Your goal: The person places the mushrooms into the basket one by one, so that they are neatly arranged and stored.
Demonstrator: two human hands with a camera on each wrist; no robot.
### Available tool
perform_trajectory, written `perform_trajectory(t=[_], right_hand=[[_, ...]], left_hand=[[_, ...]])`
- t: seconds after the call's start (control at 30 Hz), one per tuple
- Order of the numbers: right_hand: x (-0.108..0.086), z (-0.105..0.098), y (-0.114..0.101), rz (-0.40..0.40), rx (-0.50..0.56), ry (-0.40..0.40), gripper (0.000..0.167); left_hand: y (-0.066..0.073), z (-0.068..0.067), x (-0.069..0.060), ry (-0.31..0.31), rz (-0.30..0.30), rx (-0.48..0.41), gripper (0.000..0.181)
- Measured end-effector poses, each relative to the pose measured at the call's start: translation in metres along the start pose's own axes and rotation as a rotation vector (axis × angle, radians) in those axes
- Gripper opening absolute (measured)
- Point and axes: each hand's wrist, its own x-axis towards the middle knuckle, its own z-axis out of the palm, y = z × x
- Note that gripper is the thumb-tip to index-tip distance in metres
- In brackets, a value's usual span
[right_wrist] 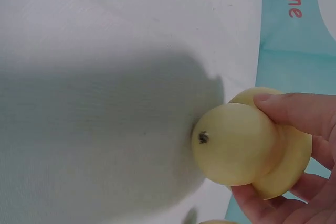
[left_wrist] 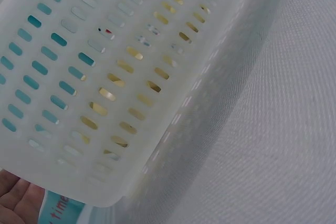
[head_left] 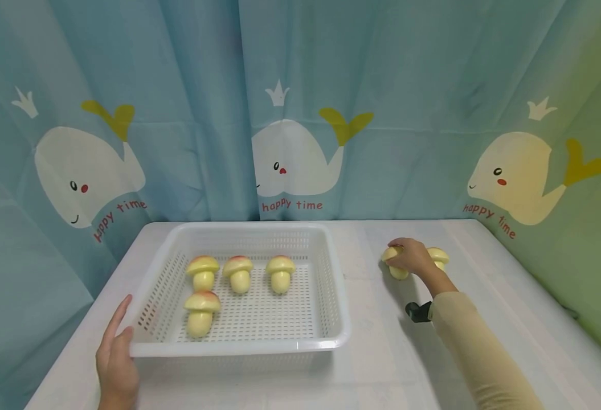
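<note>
A pale blue-green fabric curtain (head_left: pixel 208 142), printed with white whales wearing crowns and with red "happy time" lettering, hangs behind the scene and turns greener at the far right. In front of it spreads a table (head_left: pixel 372 364) under a whitish cover. On the left part of the table is a white rectangular plastic basket (head_left: pixel 238 345) with slotted walls and a perforated floor.

From the lower right reaches an arm in a beige sleeve (head_left: pixel 479 347). Its right hand (head_left: pixel 410 256) holds a pale yellow mushroom-shaped piece (right_wrist: pixel 236 142), thumb on one side and fingers curled round the other, over the table to the right of the basket; whether that piece touches the table cannot be told. The left hand (head_left: pixel 118 361) is at the basket's near left corner, fingers fairly straight along the outside of the wall, thumb at the rim.

Four more glossy yellow mushroom-shaped pieces with reddish-tinged caps lie in the basket: a left one (head_left: pixel 203 274), a middle one (head_left: pixel 238 275) and a right one (head_left: pixel 281 275) in a row, and a front one (head_left: pixel 201 314) just before the left one. All have caps toward the back. Another yellow mushroom-shaped piece (head_left: pixel 438 255) is on the table just right of the right hand, partly hidden by it. A small black object (head_left: pixel 417 312) shows beside the sleeve's cuff.
</note>
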Motion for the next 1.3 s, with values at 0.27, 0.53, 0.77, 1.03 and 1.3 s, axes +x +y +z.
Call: perform_trajectory(t=[0.27, 0.53, 0.77, 1.03, 1.3], right_hand=[[-0.002, 0.002, 0.003, 0.005, 0.015, 0.006, 0.047], [-0.003, 0.002, 0.007, 0.022, 0.085, 0.020, 0.048], [-0.007, 0.004, 0.011, 0.064, 0.202, 0.061, 0.046], [-0.011, 0.006, 0.010, 0.122, 0.316, 0.111, 0.049], [-0.020, 0.007, 0.000, 0.110, 0.420, 0.162, 0.050]], left_hand=[[-0.039, -0.002, 0.016, 0.008, -0.005, -0.010, 0.050], [-0.013, 0.000, 0.005, -0.001, 0.003, 0.008, 0.051], [0.007, 0.001, -0.002, 0.009, -0.006, -0.002, 0.051], [-0.017, -0.002, 0.007, 0.004, 0.018, 0.033, 0.050], [-0.036, -0.002, 0.015, 0.004, 0.021, 0.017, 0.050]])
